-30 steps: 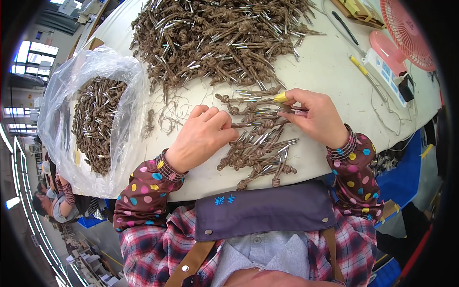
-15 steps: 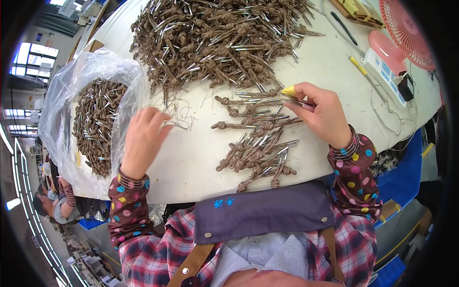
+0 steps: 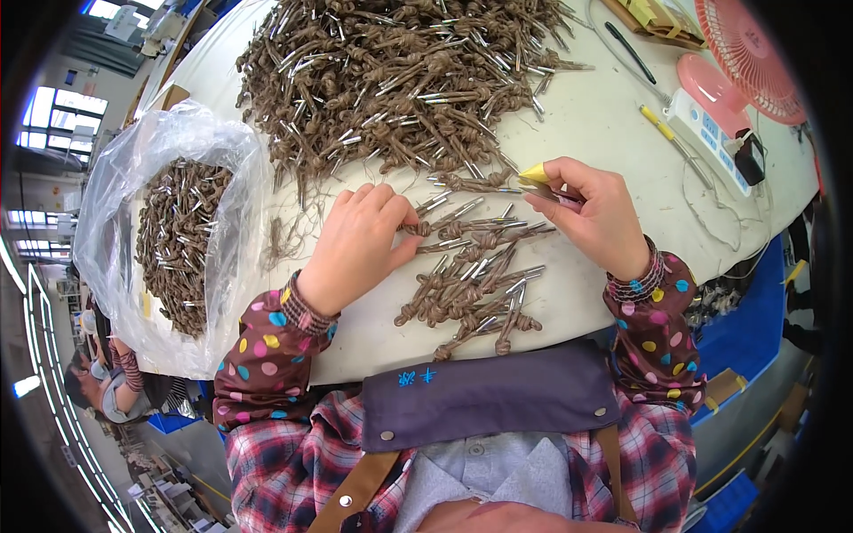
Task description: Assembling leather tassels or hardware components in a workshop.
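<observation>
My left hand point(image 3: 360, 244) pinches a brown knotted cord point(image 3: 419, 229) with metal tips between thumb and fingers, at the left end of a loose row. My right hand point(image 3: 600, 213) is closed around a small metal tool point(image 3: 567, 197), mostly hidden by the fingers, so its exact kind is unclear. A yellow cover point(image 3: 534, 174) sits on the index fingertip. Another cord point(image 3: 475, 183) lies just left of that fingertip. More knotted cords point(image 3: 471, 289) lie loosely grouped below, between my hands. Beyond them rises a large heap of the same cords point(image 3: 391, 89).
At left, a clear plastic bag point(image 3: 238, 147) holds many more cords point(image 3: 182, 240). Thread scraps point(image 3: 283, 238) lie beside it. On the right are a white power strip point(image 3: 702, 133), a pink fan point(image 3: 751, 53), a yellow-ended tool point(image 3: 662, 124) and a black pen point(image 3: 629, 51).
My left hand has moved right from beside the bag to the row of cords, and its fingers have closed on one. My right hand stays nearly in place with the metal tool.
</observation>
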The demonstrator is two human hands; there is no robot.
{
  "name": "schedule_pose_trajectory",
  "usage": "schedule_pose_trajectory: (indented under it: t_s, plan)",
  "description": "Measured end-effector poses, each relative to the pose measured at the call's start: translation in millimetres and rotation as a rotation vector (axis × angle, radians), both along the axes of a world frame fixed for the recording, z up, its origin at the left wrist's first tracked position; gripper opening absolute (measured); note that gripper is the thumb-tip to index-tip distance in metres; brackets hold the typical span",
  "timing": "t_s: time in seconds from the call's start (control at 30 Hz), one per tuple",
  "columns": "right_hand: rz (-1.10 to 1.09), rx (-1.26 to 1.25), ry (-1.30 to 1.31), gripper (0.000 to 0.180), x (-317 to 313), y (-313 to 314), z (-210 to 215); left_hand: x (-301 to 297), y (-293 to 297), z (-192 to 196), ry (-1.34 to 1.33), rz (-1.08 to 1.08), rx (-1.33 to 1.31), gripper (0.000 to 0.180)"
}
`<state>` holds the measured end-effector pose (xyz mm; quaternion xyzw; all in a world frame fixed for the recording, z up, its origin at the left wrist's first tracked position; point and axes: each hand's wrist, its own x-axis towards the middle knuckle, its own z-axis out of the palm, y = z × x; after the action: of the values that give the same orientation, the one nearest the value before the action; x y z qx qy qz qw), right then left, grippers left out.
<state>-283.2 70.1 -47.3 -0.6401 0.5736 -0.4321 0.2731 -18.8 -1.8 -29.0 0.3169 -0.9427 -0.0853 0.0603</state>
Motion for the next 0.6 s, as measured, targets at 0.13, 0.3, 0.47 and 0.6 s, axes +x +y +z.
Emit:
schedule_pose_trajectory:
  t_s: [0.13,0.3,0.47,0.6]
  plan:
    - [0.025,0.011,0.008,0.020,0,0,1,0,19,18,-0.002,-0.121,0.136,0.023]
    - [0.037,-0.003,-0.009,0.020,0,2,-1,6,0,9,0.042,0.021,0.067,0.025]
    - [0.054,-0.006,-0.015,0.019,1,1,-1,15,-14,-5,-0.048,0.085,0.000,0.023]
    - [0.011,0.008,0.029,0.020,-3,2,3,6,-8,13,0.091,0.113,0.039,0.016]
